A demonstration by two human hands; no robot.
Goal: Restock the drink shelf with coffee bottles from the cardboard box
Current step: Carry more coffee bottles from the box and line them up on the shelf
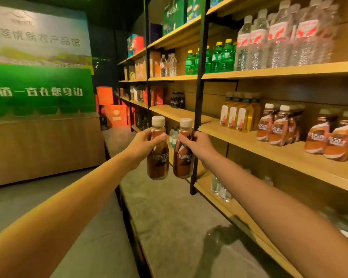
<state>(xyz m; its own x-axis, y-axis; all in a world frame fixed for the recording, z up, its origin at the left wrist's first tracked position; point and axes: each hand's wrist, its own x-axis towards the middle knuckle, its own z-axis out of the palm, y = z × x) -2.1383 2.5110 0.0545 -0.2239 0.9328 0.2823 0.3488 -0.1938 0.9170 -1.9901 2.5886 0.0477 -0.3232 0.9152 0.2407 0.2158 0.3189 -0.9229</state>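
Observation:
My left hand grips a brown coffee bottle with a beige cap by its neck. Beside it, my right hand grips a second coffee bottle the same way. Both bottles hang upright, almost touching, in the aisle just left of the shelf's black post. On the wooden drink shelf to the right stand several more coffee bottles, with another group farther right. The cardboard box is not in view.
Yellow drink bottles stand left of the coffee on the same shelf. Green bottles and water bottles fill the shelf above. A green-and-white wall sign over a wooden counter lies to the left. Grey floor runs between.

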